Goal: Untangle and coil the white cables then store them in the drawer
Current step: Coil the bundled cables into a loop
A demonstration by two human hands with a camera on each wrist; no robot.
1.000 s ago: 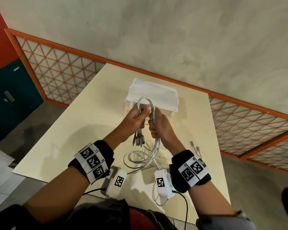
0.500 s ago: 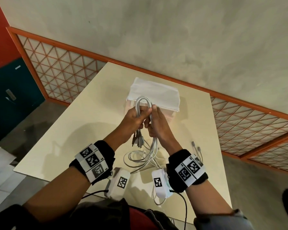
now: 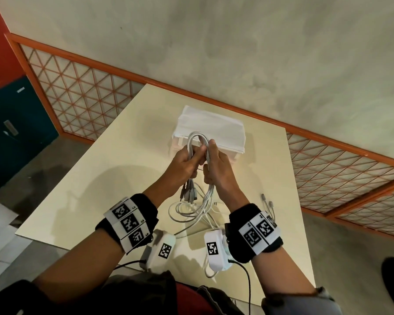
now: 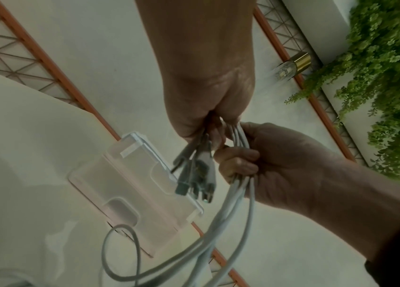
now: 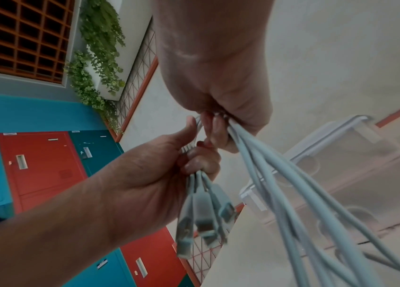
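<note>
Both hands meet at the centre of the head view, above a cream rectangular table (image 3: 114, 178). Left hand (image 3: 184, 165) grips the plug ends (a grey cluster) of the white cables (image 3: 197, 142); right hand (image 3: 220, 169) clasps the looped strands. Behind them sits a translucent plastic drawer box (image 3: 228, 135).
</note>
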